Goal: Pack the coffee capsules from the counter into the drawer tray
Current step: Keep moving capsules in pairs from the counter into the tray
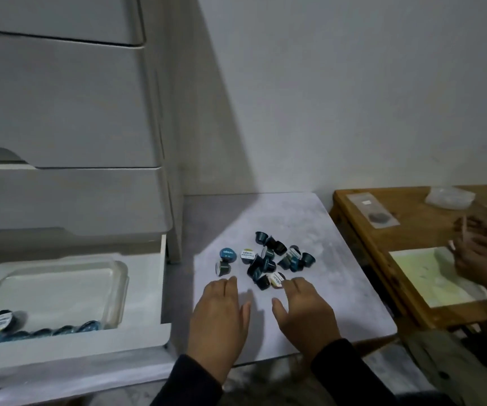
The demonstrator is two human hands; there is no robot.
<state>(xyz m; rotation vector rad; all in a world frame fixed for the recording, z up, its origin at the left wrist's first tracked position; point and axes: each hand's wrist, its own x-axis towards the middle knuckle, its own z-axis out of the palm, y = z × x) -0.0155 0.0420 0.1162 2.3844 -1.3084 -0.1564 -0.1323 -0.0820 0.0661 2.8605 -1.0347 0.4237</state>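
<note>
Grey-white wall behind, pale marbled counter (309,230) set between a white drawer unit (69,112) on the left and a wooden table (412,227) on the right. Loose pile of dark coffee capsules (268,259) sits mid-counter, some upright, some tipped, a few foil lids facing up. Left hand (219,317) flat, palm down, fingers together, holding nothing; its fingertips are just short of the nearest capsule at the pile's left end. Right hand (306,315) also palm down, fingers loosely spread, empty; its fingertips are touching or just beside the white-lidded capsule (276,279) at the pile's near edge, can't tell which. Bare counter on all sides of the pile, more toward the far and right edges. Bottom drawer (148,288) is pulled out at lower left, clear plastic tray (116,288) inside it; packed capsules (31,326) line the tray's near side, the far part of the tray is bare. Drawer's right wall lies near the left hand, a strip of counter between. Another person's hands (482,244) are over a pale sheet (429,276) on the wooden table.
</note>
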